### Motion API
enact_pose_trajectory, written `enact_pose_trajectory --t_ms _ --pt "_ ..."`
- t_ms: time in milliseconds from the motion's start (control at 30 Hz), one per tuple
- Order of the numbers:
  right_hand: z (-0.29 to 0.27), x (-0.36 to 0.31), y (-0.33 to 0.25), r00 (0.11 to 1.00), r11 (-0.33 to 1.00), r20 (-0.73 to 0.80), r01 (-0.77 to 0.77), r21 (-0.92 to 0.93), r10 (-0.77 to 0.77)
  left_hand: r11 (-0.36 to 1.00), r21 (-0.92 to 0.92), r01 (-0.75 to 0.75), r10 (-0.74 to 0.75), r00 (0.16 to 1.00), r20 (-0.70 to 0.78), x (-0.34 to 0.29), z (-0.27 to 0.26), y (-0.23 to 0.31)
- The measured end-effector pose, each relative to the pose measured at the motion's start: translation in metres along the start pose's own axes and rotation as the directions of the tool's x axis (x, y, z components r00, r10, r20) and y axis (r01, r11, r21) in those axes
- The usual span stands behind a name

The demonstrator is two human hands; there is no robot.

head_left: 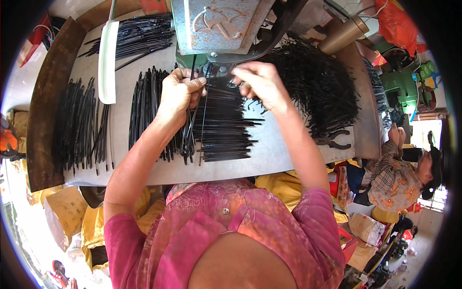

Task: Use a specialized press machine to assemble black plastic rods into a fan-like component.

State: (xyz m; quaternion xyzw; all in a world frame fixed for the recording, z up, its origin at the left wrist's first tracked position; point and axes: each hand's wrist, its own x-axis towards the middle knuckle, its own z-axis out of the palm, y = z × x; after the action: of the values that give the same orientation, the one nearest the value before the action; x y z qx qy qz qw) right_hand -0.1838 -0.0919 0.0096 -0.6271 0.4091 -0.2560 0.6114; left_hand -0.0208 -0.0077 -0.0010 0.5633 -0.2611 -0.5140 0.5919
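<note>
Left hand (177,92) is closed in a fist round a bunch of thin black metal rods (190,135), its grip tight near their top ends, and the rods hang down past the wrist toward the near edge of the grey counter (288,159). Right hand (262,84) sits just beside it, fingers pinched together on something small at the foot of the grey metal press (219,24); whether that is a single rod or a fitting, cannot tell. Both hands are right under the machine, close together.

Below them a fanned pile of black rods (224,130) lies flat on the counter, touching the held bunch. Left of that, 2 more sorted rows (79,125) lie lengthwise, and a white strip (108,62) lies near the far left corner. Right of the hands, a big tangled heap of black ribs (317,86), with dark pliers (332,139) at its near edge. Another person (399,178) sits off to the right, beyond the counter.
</note>
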Motion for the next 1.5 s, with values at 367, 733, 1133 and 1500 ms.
enact_pose_trajectory --t_ms 367,733,1133,1500 --pt "-0.068 -0.022 0.013 0.991 0.927 -0.095 0.051 -0.372 -0.093 0.770 0.637 -0.019 -0.057 0.994 0.098 -0.006 -0.058 0.059" --pt "-0.053 -0.029 0.016 0.894 0.267 0.227 0.343 -0.900 -0.386 -0.031 0.652 -0.758 0.299 0.615 0.730 -0.053 -0.014 0.014" --pt "-0.041 -0.046 0.022 0.898 0.087 0.269 0.316 -0.945 -0.348 -0.134 0.616 -0.776 0.231 0.580 0.781 -0.034 0.007 -0.021" --pt "-0.052 -0.048 0.006 0.928 0.181 0.207 0.271 -0.945 -0.309 0.427 0.751 -0.504 0.250 0.864 0.438 -0.020 -0.007 -0.002"
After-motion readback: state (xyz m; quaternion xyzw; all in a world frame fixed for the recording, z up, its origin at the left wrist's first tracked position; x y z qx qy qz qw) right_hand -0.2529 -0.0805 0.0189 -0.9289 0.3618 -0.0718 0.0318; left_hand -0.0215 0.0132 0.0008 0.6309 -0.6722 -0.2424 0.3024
